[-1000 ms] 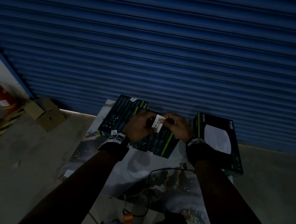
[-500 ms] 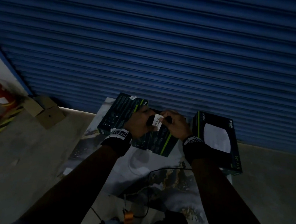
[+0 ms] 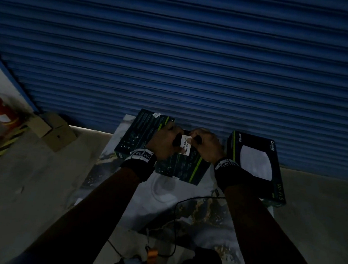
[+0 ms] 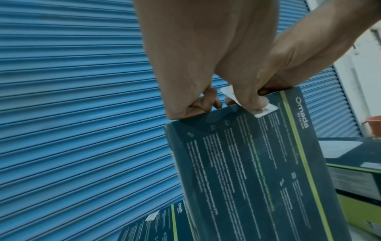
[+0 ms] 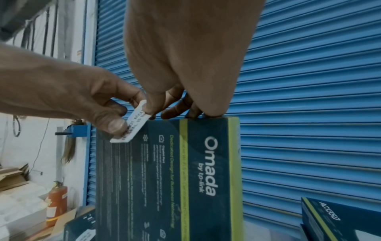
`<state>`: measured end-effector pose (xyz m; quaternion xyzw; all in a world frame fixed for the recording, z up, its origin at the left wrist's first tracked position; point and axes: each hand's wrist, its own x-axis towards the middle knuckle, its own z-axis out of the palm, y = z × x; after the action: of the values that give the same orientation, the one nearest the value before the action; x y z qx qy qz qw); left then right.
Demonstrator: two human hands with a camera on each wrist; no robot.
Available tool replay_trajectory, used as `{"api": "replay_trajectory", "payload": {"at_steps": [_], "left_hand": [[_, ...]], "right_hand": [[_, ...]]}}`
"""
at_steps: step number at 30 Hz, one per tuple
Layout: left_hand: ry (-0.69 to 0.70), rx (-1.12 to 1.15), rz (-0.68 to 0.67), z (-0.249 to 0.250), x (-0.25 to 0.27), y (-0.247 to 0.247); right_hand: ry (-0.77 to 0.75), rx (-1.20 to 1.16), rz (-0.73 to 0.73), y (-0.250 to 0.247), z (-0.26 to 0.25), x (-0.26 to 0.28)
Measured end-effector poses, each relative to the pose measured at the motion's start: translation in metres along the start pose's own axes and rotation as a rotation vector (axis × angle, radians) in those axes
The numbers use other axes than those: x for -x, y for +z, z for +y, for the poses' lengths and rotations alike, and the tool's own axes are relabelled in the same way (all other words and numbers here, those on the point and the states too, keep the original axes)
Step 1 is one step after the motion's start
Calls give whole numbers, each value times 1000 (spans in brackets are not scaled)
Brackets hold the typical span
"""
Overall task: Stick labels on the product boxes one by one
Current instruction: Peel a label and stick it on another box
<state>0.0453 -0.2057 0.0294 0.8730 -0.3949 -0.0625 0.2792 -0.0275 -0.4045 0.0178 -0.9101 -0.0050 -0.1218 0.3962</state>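
I hold a dark teal Omada product box (image 3: 183, 169) upright on its lower edge. A white seal label (image 3: 185, 144) lies over its top edge, partly on the printed face. My left hand (image 3: 168, 142) grips the top edge, fingers curled behind the box (image 4: 257, 171), thumb pressing the label (image 4: 267, 110) onto the face. My right hand (image 3: 199, 141) pinches the label's upper end (image 5: 142, 104) at the top edge of the box (image 5: 175, 179). The left hand (image 5: 72, 97) reaches in from the left in the right wrist view.
A second Omada box (image 3: 143, 133) carrying a white label lies flat to the left. A box picturing a white disc (image 3: 253, 160) lies to the right. All rest on a printed sheet (image 3: 162, 196) before a blue roller shutter (image 3: 176, 57). Cardboard box (image 3: 52, 130) and a fire extinguisher (image 5: 57, 200) are at left.
Both hands and the box have shifted slightly away from me. The label stays between my thumbs at the box's top edge.
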Motion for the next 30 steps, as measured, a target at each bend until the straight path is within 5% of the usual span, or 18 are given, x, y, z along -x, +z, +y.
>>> {"api": "replay_trajectory", "payload": {"at_steps": [12,30], "left_hand": [[-36,-13,50,8,-4,1],[-55,-340,75,13,-3,8]], "right_hand": [[-11,2,-4,-1,3,-2],[36,-4,27,0,-3,2]]}}
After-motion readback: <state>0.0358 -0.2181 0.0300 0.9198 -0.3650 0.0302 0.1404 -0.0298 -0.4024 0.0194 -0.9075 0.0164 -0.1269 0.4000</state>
